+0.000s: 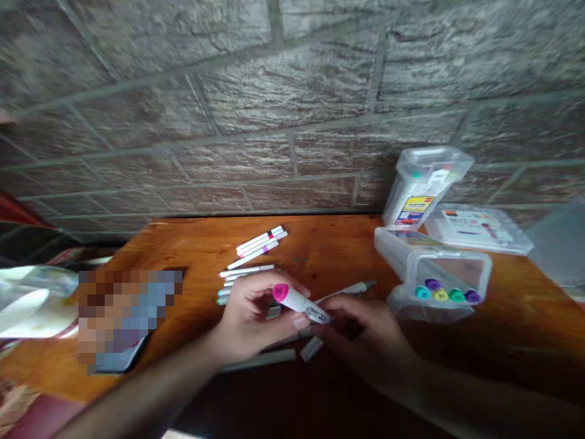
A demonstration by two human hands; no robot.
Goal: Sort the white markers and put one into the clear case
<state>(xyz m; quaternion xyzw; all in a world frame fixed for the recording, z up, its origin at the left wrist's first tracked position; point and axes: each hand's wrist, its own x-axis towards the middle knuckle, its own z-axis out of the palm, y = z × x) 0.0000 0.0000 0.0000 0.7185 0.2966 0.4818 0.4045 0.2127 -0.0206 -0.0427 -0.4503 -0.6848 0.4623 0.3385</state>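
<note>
My left hand (249,320) is closed round a white marker with a magenta cap (299,303), held just above the wooden table (192,250). My right hand (361,335) meets it at the marker's other end, fingers curled; what they pinch is blurred. Several loose white markers (260,241) lie on the table beyond my hands, and a grey-tipped marker (351,288) lies just past my right hand.
A clear plastic marker case (439,280) lies on its side at the right with coloured caps showing. Another clear case (425,183) stands behind it against the brick wall, and a flat lid (479,228) lies beside it. A plastic bag (31,299) sits at the left.
</note>
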